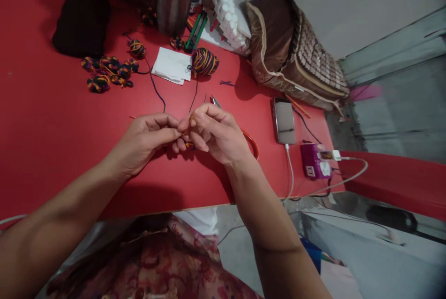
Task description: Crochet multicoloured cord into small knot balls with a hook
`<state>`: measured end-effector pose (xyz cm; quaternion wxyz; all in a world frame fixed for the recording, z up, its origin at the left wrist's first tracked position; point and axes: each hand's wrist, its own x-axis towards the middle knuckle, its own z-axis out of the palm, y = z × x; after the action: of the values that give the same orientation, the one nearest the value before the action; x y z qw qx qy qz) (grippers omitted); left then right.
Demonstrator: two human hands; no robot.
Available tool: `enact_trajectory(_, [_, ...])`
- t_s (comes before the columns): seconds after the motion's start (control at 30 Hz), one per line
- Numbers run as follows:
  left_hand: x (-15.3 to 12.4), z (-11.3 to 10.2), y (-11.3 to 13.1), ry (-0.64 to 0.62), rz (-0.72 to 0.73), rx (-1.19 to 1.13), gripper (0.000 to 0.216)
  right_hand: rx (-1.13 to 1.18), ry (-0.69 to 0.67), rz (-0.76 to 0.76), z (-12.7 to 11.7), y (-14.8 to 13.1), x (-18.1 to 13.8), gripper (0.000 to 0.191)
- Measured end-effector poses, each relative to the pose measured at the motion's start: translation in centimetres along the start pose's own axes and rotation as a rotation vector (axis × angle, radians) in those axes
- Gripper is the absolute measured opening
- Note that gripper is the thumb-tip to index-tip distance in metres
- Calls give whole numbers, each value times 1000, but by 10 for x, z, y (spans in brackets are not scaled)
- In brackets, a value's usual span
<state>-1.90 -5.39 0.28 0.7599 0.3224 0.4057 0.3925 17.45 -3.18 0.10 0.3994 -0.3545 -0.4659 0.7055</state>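
My left hand [148,139] and my right hand [221,134] meet over the red table, fingertips pinched close together. A bit of multicoloured yarn [190,146] shows beneath the fingers; the rest of it is hidden. One dark strand [158,91] runs from a small yarn ball [136,48] down to my left hand. Another reaches my right hand from a larger yarn ball [205,61]. Partly under my right hand lie scissors with an orange handle [253,145], their metal tip pointing away.
Knotted yarn pieces [108,71] lie left of folded white paper [170,64]. Behind stand a metal cylinder [176,2], a green cutter [195,32] and a dark pouch [81,22]. Rightward are a brown bag [278,34], a phone [284,120] and a purple power adapter [311,162] with cables.
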Motion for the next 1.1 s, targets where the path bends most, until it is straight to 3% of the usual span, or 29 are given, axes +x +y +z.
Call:
enact_trajectory(0.2, [2,-1,-3,38,13,73,13,6,-14,21,5,0,-2,43])
enact_trajectory(0.57, [-2,5,-1,53,21,117,15,141,166,-18,16,9,-6,43])
enact_trajectory(0.7, [1,0,2,46,-5,-57,10,-15,161,-97,5,6,-2,37])
enact_trajectory(0.9, [9,-2,7,218,5,-305,11,-146,140,-53,5,3,-2,53])
enact_trajectory(1.1, [7,-3,5,221,131,-136,16,-146,109,48,3,6,-3,30])
